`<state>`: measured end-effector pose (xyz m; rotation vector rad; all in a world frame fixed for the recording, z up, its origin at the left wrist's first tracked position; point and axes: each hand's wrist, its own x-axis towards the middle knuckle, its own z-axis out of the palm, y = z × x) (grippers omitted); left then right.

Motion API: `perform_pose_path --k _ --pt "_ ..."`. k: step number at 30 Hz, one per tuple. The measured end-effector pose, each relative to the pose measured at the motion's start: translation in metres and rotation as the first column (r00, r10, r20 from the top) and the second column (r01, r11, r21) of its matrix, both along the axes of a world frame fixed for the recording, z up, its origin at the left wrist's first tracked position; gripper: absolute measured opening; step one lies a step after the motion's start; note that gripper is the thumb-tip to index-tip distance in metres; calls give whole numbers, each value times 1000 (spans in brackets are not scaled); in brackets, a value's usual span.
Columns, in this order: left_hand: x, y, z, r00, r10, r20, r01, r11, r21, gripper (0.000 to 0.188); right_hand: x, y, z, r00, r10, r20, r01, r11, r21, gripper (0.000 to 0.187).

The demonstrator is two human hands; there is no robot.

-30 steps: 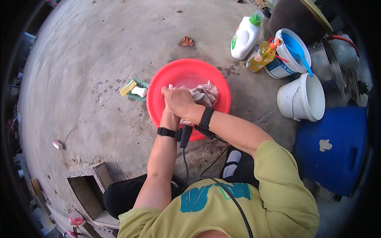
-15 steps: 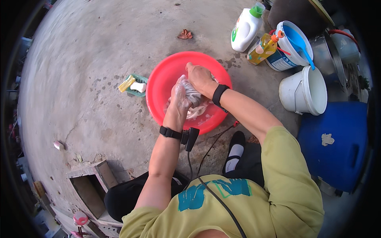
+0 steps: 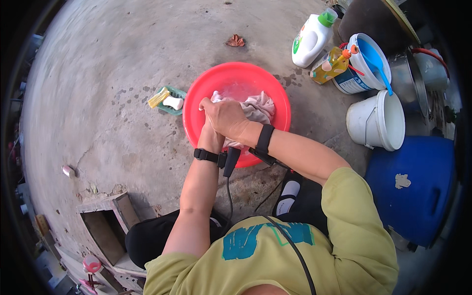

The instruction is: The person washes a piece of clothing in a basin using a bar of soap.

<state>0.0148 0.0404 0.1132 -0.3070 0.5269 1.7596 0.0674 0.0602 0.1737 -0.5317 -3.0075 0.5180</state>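
Note:
A wet, light cloth [image 3: 259,107] with greyish folds lies bunched in a red plastic basin [image 3: 196,81] holding cloudy, sudsy water. My right hand [image 3: 225,117] is closed on the cloth over the left side of the basin, its back turned up. Just beneath it is my left hand [image 3: 212,136]; only the wrist and lower part show, and its fingers are hidden behind the right hand. Part of the cloth sticks out above the right hand's knuckles, and another bit hangs below by the left wrist. Each wrist wears a black strap with a small device.
Left of the basin sits a green soap dish [image 3: 178,93] with a yellow brush-like piece and white soap. To the right stand a white detergent bottle [image 3: 312,42], a yellow pump bottle [image 3: 328,66], white buckets [image 3: 366,120] and a blue container [image 3: 413,182]. A hollow block [image 3: 105,226] lies lower left.
My right hand has moved left and down, over the left hand, and covers its fingers. More of the cloth now shows at the right of the basin. The view has shifted slightly.

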Motion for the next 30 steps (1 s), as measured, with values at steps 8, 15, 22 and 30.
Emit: perform_pose_path --k 8,15,22,30 --pt "-38 9 48 997 -29 -68 24 997 -75 40 30 125 -19 796 -603 -49 31 122 -992 37" --pt "-63 -5 33 985 59 -163 -84 984 -155 45 83 164 -15 954 -165 252 301 504 -810 36" --pt "-21 1 30 875 -168 -455 161 986 -54 45 37 122 -17 514 -855 67 -261 -230 -938 23" --pt "8 1 -8 928 13 -372 -17 1000 -8 43 8 11 -12 897 -236 -374 175 966 -190 37"
